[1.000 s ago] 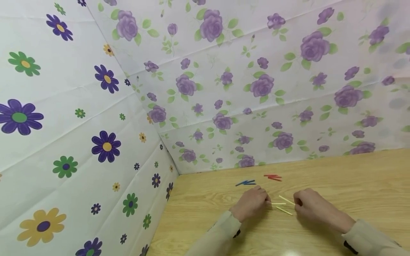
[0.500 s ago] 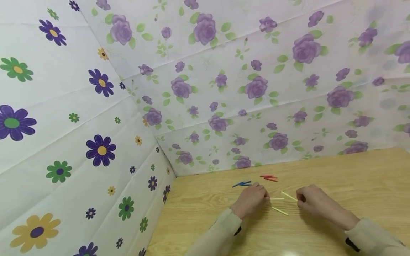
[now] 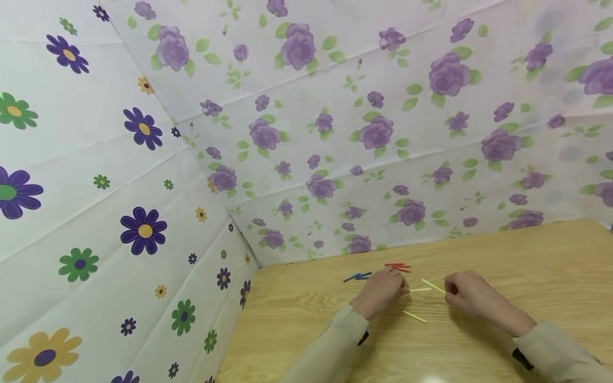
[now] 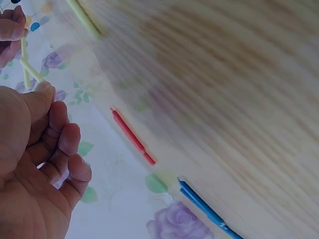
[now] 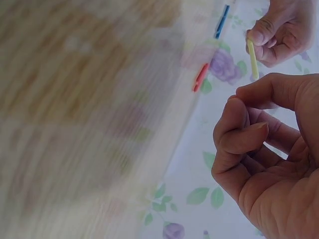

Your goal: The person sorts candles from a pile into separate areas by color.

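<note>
In the head view my left hand [image 3: 382, 291] pinches one end of a thin pale-yellow stick [image 3: 421, 290] between thumb and fingertips. Opposite it, my right hand [image 3: 479, 299] pinches a second yellow stick [image 3: 433, 285], which slants up to the left. The two sticks nearly meet between the hands, and they overlap in the left wrist view, the left-hand stick [image 4: 33, 70] crossing the other. A third yellow stick [image 3: 414, 317] lies loose on the wooden table, nearer to me. The right wrist view hides the stick in my right hand behind its fingers.
Blue sticks [image 3: 356, 277] lie toward the back of the table [image 3: 536, 276]. Beside them are several red sticks [image 3: 398, 267], partly overlapped by my left hand in the head view. A floral cloth wall [image 3: 297, 159] rises behind the table, and another [image 3: 96, 223] stands at the left.
Both hands have moved toward the back of the table with their yellow sticks, away from the loose yellow stick. The camera view has shifted slightly.
</note>
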The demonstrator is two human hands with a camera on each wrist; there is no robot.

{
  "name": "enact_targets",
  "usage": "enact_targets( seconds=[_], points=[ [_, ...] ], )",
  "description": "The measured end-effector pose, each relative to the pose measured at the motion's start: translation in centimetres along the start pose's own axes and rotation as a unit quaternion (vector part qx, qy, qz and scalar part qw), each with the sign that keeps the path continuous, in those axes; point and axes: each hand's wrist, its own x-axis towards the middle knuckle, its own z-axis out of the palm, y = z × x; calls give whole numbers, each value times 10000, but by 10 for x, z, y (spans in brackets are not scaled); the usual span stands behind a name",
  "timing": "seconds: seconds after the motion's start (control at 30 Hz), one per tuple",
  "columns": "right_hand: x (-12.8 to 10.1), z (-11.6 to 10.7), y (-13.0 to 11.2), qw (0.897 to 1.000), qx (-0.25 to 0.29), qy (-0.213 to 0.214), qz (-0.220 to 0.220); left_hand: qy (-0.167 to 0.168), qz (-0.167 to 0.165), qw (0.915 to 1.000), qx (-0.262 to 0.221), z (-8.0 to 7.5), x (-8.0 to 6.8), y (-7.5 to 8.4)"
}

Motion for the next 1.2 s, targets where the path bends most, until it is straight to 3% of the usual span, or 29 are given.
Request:
enact_targets(
  seconds=[0.73,1.2],
  points=[
    [13,-20,37,9994,-165,110,272,-481,-253,9981,279,-6,52,13],
    [19,-21,61,9990,-117,-36,422,-584,-401,9966,425,7,79,15]
  ],
)
